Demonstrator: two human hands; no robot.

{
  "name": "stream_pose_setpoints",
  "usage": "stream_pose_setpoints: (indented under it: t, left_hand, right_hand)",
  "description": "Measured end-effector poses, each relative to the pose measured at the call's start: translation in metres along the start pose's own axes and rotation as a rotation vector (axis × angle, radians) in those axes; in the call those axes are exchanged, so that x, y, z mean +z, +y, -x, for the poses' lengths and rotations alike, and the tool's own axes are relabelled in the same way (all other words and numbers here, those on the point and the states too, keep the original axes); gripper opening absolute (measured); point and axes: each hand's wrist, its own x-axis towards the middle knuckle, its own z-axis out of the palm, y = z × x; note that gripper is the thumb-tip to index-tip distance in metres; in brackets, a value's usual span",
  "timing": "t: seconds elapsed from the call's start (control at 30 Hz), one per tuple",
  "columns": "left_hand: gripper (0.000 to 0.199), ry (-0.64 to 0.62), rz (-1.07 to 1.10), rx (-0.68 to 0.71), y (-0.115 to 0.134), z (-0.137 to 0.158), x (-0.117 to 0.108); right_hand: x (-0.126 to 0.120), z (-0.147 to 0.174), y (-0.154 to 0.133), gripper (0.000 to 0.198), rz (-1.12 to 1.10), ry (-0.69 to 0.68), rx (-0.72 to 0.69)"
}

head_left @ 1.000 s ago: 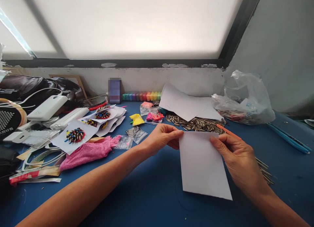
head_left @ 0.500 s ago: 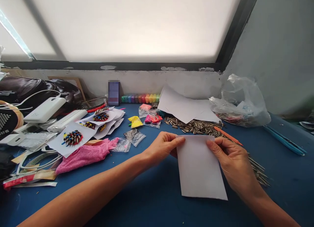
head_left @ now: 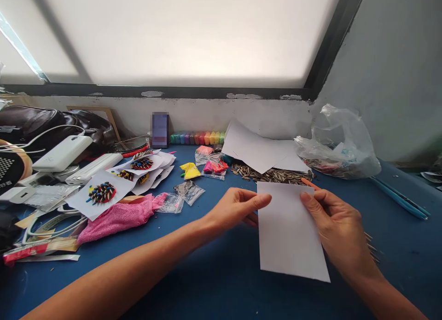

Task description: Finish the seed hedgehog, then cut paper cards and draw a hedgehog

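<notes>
A white sheet of paper [head_left: 292,241] is held up in front of me above the blue table, tilted slightly, its blank side facing me. My right hand [head_left: 340,225] pinches its upper right edge, thumb in front and fingers behind. At the upper left edge my left hand [head_left: 235,209] has its thumb lying over the front, and its other fingers pass partly out of sight behind the sheet. Just beyond lies a pile of striped sunflower seeds [head_left: 276,176], with an orange stick-like tool [head_left: 310,183] partly hidden by the paper.
More white paper [head_left: 250,147] lies behind the seeds, beside a clear plastic bag [head_left: 340,149]. Colored clay packs [head_left: 198,138] line the wall near a phone [head_left: 160,130]. Leftward are seed-decorated cards [head_left: 93,209], a pink cloth [head_left: 119,218] and white power banks [head_left: 64,153]. Blue tweezers-like tool [head_left: 400,198] at right.
Both hands and the sheet have shifted a little to the right. My left fingers look looser and show more below the thumb. The paper now covers more of the orange tool.
</notes>
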Motion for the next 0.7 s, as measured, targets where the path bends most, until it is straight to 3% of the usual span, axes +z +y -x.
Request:
stream_pose_setpoints:
  t: [0.2,0.3,0.47,0.53,0.63,0.7]
  left_hand:
    - [0.056,0.122,-0.001,0.102,-0.001,0.006,0.013]
    - [0.049,0.094,-0.017,0.096,0.004,0.006,0.007]
    - [0.040,-0.074,-0.156,-0.039,0.010,0.006,-0.004]
    - [0.038,-0.156,-0.255,-0.101,0.012,0.007,-0.006]
    - [0.036,-0.255,-0.363,-0.154,0.015,0.010,-0.005]
    - [0.034,-0.298,-0.415,-0.179,0.017,0.011,-0.002]
  right_hand:
    - [0.004,0.006,-0.004,0.042,0.004,-0.058,-0.039]
    - [0.001,-0.001,0.000,0.041,-0.016,-0.118,-0.001]
    - [-0.004,-0.011,0.003,0.042,-0.093,-0.049,-0.052]
    - [-0.004,-0.009,-0.002,0.043,-0.051,-0.197,-0.045]
    - [-0.002,-0.001,-0.011,0.038,0.026,-0.552,0.020]
    - [0.001,0.005,-0.014,0.033,0.023,-0.718,0.086]
